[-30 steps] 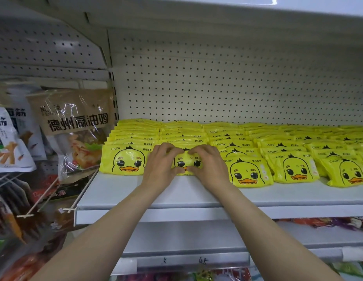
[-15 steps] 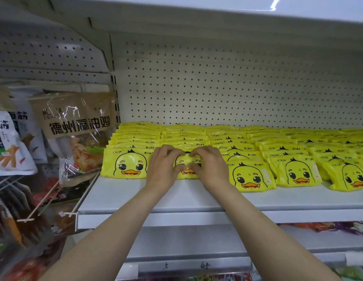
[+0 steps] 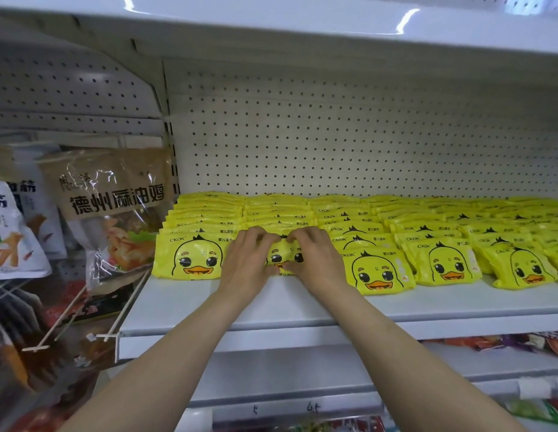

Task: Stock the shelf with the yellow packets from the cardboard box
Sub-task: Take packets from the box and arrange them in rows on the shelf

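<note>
White pegboard back wall [image 3: 334,141] spanning the scene, dotted with small holes. Beneath it, a white metal shelf [image 3: 302,304] running from centre-left to the right edge, with another white shelf overhead and more below. Rows of yellow packets [image 3: 396,226] printed with a cartoon duck face, overlapping front to back like tiles, filling the shelf from its left end to the right edge of view. Front packet of the leftmost row [image 3: 190,258] lying flat, duck face fully visible. Front packet of the third row [image 3: 379,269] likewise flat, slightly forward of its neighbours.

To the left of the shelf, a large brown snack bag [image 3: 112,194] with bold Chinese lettering, hanging on a wire peg; further left, a white snack bag [image 3: 9,235], partly cut off by the frame edge.

Two bare forearms reaching up from the bottom of view toward the second row. Left hand [image 3: 246,263] and right hand [image 3: 312,260] side by side, fingers curled over the top edge and thumbs under the near edge of one yellow packet [image 3: 282,255] at the front of that row, gripping it from both sides. Only the duck's eyes and a strip of yellow showing between the hands. Cardboard box out of view.
</note>
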{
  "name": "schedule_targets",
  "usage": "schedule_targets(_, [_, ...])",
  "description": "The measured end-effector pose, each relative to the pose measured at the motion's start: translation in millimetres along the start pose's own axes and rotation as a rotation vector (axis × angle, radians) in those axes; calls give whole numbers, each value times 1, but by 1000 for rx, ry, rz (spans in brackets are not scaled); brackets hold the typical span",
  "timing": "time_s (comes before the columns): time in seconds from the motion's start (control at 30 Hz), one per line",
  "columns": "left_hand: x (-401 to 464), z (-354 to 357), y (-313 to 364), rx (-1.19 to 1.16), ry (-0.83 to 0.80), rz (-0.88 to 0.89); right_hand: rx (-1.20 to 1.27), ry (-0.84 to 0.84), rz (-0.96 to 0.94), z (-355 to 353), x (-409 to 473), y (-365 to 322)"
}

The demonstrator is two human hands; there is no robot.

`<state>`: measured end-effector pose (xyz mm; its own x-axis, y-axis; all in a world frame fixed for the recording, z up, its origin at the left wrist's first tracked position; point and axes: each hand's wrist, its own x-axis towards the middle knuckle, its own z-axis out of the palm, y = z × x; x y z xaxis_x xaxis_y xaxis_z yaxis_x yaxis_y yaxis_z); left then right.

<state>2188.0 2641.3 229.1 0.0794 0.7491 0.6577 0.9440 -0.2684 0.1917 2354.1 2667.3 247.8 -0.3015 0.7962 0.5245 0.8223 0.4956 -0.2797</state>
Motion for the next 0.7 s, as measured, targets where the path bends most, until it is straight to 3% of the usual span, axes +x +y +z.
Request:
schedule_targets(0.17, [-8,-3,14,-20,36,-20,91,21,-3,-34,-18,15])
schedule_targets(0.3, [-10,-4,63,-197,21,6,99,103,85,-68,-44,57])
schedule_targets(0.43, [-6,6,114,-333,-118,59,77,14,131,-93,-64,99])
schedule_targets(0.7, [1,35,145,-240,-244,5,47,-198,56,-100,-78,150])
